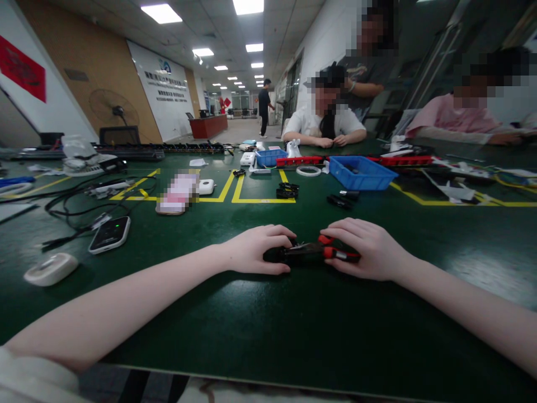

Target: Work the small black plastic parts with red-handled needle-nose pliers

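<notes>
In the head view my right hand (369, 249) is closed round the red and black handles of a pair of pliers (308, 248). Their jaws point left and reach a small black part (274, 255), whose exact kind I cannot make out. My left hand (258, 249) grips that part between thumb and fingers, hiding much of it. Both hands are low over the green table (260, 324), near its front edge. Beyond them lie similar black pieces (287, 191) and further black parts (342, 200).
Left of my arm are a phone (178, 193), a black-screened device (109, 234), a white rounded object (51, 269) and tangled black cables (62, 210). Blue trays (363, 174) stand farther back. A person in a white shirt (350, 126) sits opposite; others are at the right.
</notes>
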Motion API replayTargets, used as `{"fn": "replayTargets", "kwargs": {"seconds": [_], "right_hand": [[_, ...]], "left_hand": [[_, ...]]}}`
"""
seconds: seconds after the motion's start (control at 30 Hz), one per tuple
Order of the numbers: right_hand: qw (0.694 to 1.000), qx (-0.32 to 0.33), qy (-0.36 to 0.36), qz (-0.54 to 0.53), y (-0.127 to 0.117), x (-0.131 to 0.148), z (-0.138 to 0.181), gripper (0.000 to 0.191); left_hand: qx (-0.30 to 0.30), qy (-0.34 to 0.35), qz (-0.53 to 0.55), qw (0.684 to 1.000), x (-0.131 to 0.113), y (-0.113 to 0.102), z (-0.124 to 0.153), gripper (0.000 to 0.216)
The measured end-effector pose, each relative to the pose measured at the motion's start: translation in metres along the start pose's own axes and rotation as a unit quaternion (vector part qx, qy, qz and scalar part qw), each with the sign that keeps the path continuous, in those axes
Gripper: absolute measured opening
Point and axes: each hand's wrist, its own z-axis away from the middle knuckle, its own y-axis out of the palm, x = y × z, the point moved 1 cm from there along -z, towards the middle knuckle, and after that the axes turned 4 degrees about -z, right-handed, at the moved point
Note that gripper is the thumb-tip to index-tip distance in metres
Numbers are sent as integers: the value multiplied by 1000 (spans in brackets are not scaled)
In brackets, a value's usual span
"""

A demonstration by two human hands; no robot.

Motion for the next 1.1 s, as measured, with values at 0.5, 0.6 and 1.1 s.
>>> {"fn": "replayTargets", "kwargs": {"seconds": [0.5,0.6,1.1], "right_hand": [[999,-30,6,23,-1,2,0,38],[999,-30,-3,29,-2,2,0,38],[999,-17,-25,21,0,3,0,37]], "left_hand": [[3,-10,0,1000,-2,-2,0,33],[6,-8,-2,1000,-2,-2,0,33],[-5,-18,2,1000,-1,0,0,21]]}}
